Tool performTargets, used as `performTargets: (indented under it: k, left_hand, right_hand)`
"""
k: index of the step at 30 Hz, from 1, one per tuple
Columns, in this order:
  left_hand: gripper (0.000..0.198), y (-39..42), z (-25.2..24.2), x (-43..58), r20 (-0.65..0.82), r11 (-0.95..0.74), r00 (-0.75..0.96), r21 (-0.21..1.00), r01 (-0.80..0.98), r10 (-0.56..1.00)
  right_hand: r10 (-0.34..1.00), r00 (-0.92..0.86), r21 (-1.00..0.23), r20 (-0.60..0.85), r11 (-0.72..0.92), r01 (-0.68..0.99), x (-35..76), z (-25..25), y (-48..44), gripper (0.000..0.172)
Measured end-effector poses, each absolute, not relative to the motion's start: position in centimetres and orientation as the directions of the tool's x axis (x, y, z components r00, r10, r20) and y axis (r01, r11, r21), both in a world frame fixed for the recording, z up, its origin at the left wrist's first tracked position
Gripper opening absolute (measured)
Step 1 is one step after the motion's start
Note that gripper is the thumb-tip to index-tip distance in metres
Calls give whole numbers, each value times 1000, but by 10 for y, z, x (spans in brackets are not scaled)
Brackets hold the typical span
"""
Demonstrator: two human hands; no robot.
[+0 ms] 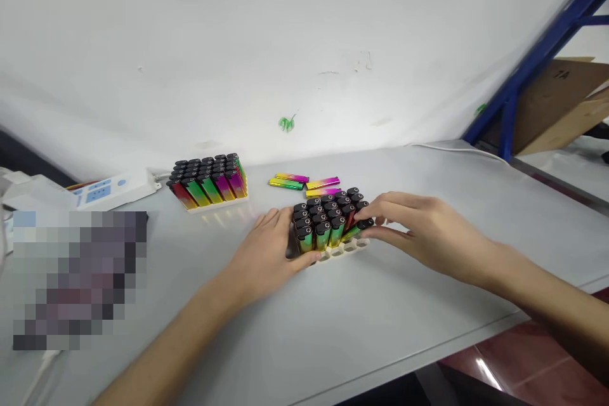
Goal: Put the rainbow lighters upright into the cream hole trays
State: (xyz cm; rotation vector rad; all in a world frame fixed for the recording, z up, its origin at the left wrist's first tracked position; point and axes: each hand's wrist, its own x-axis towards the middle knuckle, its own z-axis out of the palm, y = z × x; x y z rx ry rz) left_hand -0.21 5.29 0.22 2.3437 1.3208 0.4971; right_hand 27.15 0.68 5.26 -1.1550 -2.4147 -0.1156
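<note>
Several shiny, colour-graded lighters (321,236) with black tops stand upright in a pale tray (337,251) with holes along its near edge. My left hand (269,247) grips the tray's left end, its thumb along the front corner and the fingers behind. At the right end, my right hand (419,228) pinches the black top of a tilted green-yellow lighter (353,232) between thumb and fingers. That lighter leans over the holed row, its lower end close to the standing ones. Whether it sits in a hole I cannot tell.
A second pale tray (219,204) full of upright lighters stands back left. Several loose lighters (323,184) lie behind the near tray. A power strip (114,189) and a pixelated dark object (80,285) are at left. Blue metal framing (537,44) and cardboard (556,101) stand right.
</note>
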Motion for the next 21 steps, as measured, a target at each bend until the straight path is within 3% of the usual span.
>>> performTargets:
  k: [8,15,21]
  left_hand:
    - [66,50,12,3,31,-421,487,553,719,873]
    - [69,51,10,2,41,-428,489,552,716,871]
    - [70,51,9,3,41,-434,493,544,719,869]
  right_hand:
    - [536,-680,281,500,642,713,266,62,6,24]
    - [576,-668,173,470,682,710,276,65,5,22]
    - [600,-683,175,416,685,708,277,69,3,24]
